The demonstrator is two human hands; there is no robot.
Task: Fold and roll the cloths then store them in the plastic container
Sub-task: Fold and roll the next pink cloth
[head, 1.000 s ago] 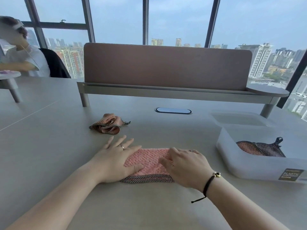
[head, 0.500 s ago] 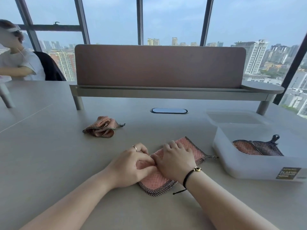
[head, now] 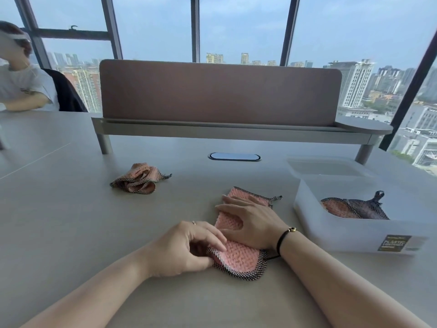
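A pink cloth (head: 238,255) with a dark checked border lies folded into a long strip on the table, running from near me away to the right. My left hand (head: 182,248) pinches its near left edge between thumb and fingers. My right hand (head: 250,220) rests on the strip's middle with fingers spread and bent. A second pink cloth (head: 138,178) sits crumpled at the left. The white plastic container (head: 335,230) stands at the right with a rolled cloth (head: 352,208) inside.
The container's lid (head: 328,168) lies behind it. A desk divider on a raised shelf (head: 222,131) crosses the back of the table, with a cable port (head: 234,156) in front. Another person (head: 19,84) sits at the far left.
The cloth has gone from lying crosswise under both flat hands to a narrow strip pointing away to the right. My right hand slid further up it; my left took the near edge.
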